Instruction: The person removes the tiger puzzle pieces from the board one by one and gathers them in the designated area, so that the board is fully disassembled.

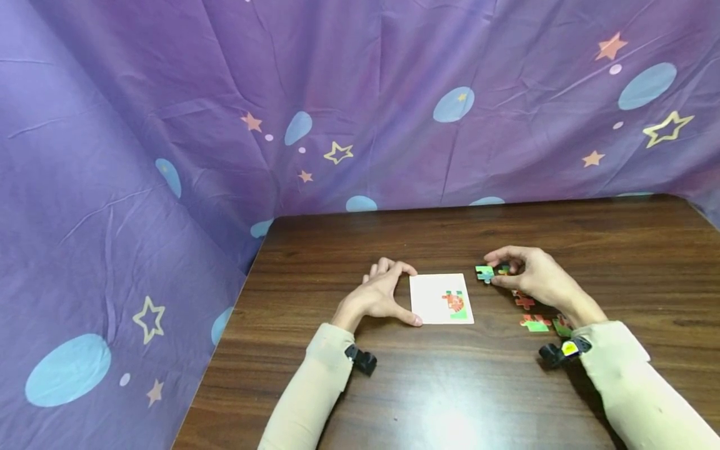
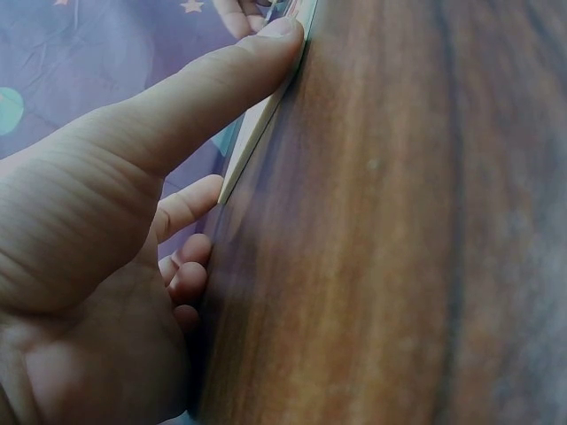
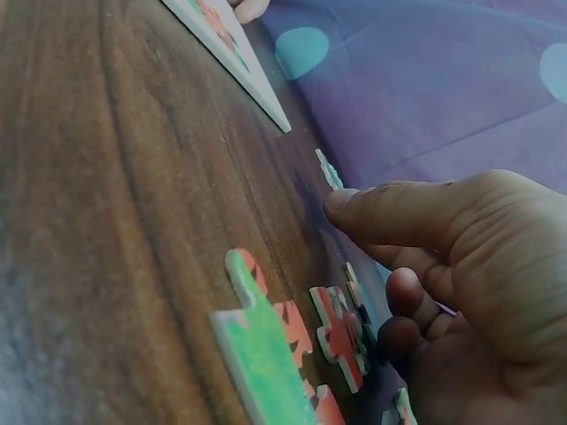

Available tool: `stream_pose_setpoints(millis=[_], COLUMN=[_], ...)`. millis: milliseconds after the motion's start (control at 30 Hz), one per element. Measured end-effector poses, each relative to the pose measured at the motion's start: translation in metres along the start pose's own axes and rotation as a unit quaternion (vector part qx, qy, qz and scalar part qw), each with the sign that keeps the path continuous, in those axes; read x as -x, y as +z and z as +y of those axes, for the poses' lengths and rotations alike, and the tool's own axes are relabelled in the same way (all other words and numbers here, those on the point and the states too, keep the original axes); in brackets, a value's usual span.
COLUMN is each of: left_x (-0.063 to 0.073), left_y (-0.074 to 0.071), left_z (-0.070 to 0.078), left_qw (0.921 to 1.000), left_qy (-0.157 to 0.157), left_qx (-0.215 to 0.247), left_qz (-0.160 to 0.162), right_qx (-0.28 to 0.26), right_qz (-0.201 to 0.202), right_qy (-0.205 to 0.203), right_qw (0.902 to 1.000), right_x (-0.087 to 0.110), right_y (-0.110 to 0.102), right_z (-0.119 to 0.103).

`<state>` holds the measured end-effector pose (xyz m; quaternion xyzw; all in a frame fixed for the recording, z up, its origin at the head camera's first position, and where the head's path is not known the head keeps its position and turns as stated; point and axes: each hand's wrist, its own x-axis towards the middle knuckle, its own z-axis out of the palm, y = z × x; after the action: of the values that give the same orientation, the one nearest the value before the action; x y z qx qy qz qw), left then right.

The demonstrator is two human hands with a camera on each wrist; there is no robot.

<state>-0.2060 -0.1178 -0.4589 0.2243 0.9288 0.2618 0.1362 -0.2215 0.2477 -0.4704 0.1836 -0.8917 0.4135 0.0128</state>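
Note:
A square white puzzle board (image 1: 427, 299) lies on the table, with an orange and green jigsaw patch (image 1: 454, 302) at its lower right. My left hand (image 1: 375, 296) holds the board at its left side, thumb at the near corner and index finger at the far one. To the right of the board, my right hand (image 1: 537, 275) pinches a green and blue puzzle piece (image 1: 484, 273) between thumb and fingers. In the right wrist view this puzzle piece (image 3: 327, 166) shows edge-on beyond the thumb tip. Another puzzle piece (image 1: 504, 269) is partly hidden under the right fingers.
Loose orange and green puzzle pieces (image 1: 534, 322) lie below the right hand, one partly behind the right wrist. A red puzzle piece (image 3: 338, 336) shows beside them. The brown wooden table (image 1: 315, 250) meets a purple curtain (image 1: 360, 112) at its back and left.

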Motion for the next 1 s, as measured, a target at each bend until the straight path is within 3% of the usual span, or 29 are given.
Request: stream_pose_setpoints(millis=[333,1000], left_x=[0.0003,-0.0009], left_y=[-0.0016,-0.0006], left_z=[-0.001,-0.0011], left_qw=[1.0,1.0], left_qy=[-0.003,-0.004], left_qx=[-0.002,-0.006], left_qz=[-0.004,-0.005], right_qx=[0.002,0.0], right_qz=[-0.035,-0.036], right_qy=[0.046,0.037], right_qw=[0.9983,0.9987], right_x=[-0.0012,-0.0014], right_y=[-0.0009,0.0004], right_z=[0.0012,0.0027])
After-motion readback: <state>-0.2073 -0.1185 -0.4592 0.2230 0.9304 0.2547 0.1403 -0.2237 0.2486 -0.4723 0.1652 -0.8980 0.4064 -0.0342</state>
